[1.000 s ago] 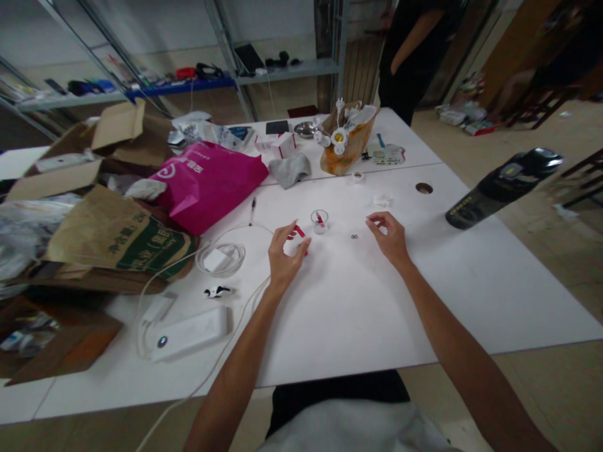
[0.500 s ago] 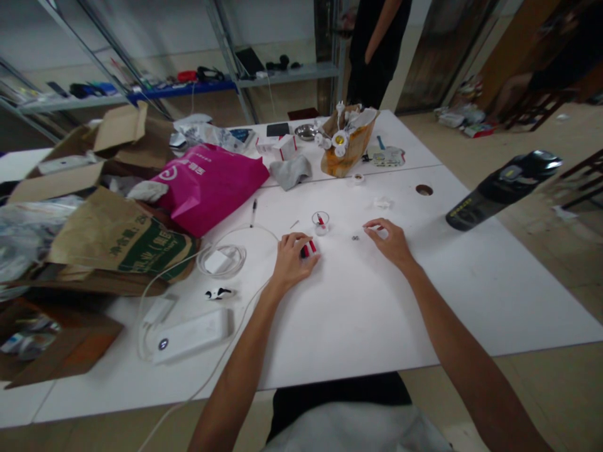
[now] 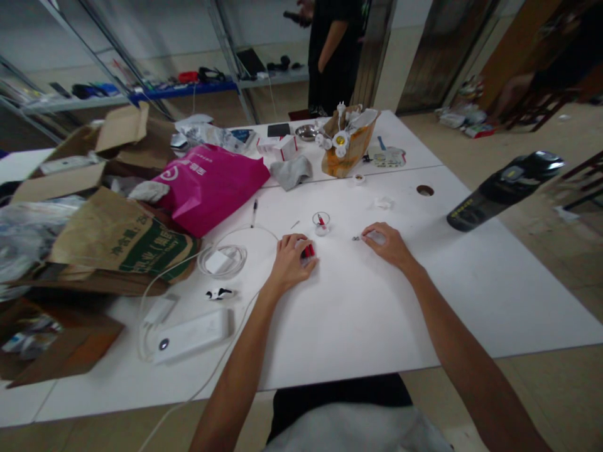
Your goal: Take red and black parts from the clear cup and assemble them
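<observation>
My left hand (image 3: 293, 260) is curled round a small red and dark object (image 3: 308, 251), which rests on or just above the white table; its kind I cannot make out. Thumb and forefinger of my right hand (image 3: 384, 243) come together beside some tiny grey metal pieces (image 3: 355, 238). Whether a piece is between those fingertips is too small to tell. Beyond my hands, between them, stands a small clear cup (image 3: 322, 230) with a red item inside. A thin short stick (image 3: 294, 224) lies to the left of the cup.
A dark bottle (image 3: 502, 191) stands at the right. At the left are a coiled white cable (image 3: 235, 260), a white power bank (image 3: 193, 336), a magenta bag (image 3: 217, 182) and cardboard boxes (image 3: 61, 351). A paper bag (image 3: 346, 147) stands at the back; a person (image 3: 332, 56) is behind the table.
My right hand has moved slightly left and nearer to me, to the tiny metal pieces. My left hand stays nearly in place. The person behind the table has shifted left.
</observation>
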The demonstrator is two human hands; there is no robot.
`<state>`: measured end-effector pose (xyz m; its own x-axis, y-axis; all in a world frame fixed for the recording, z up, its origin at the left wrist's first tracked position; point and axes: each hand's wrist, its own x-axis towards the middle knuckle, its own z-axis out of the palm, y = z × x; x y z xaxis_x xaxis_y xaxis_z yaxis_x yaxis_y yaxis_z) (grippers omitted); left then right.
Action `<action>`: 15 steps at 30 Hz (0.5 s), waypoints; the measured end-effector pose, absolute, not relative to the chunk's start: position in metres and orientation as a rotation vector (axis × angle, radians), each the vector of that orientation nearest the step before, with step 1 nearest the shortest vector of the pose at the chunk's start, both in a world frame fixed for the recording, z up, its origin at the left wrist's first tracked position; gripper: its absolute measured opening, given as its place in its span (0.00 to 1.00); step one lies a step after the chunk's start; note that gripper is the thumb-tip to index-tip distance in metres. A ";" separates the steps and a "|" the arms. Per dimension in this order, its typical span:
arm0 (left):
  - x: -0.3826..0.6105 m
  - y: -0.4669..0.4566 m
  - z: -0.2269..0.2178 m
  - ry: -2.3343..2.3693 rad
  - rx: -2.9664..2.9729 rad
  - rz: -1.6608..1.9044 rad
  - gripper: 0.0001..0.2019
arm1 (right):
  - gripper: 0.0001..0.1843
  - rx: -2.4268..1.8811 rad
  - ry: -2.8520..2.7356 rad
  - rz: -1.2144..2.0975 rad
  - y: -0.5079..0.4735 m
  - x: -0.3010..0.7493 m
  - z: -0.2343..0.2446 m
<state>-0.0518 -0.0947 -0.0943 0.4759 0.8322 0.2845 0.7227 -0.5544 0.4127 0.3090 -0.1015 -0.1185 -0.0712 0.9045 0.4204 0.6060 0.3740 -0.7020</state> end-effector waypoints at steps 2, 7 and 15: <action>-0.052 -0.095 -0.092 1.334 2.486 0.666 0.24 | 0.07 -1.319 -1.798 0.431 -0.102 0.308 -0.117; -0.053 -0.096 -0.090 1.314 2.504 0.665 0.24 | 0.04 -1.296 -1.839 0.418 -0.103 0.307 -0.114; -0.056 -0.095 -0.089 1.309 2.519 0.649 0.25 | 0.04 -1.278 -1.884 0.389 -0.100 0.307 -0.118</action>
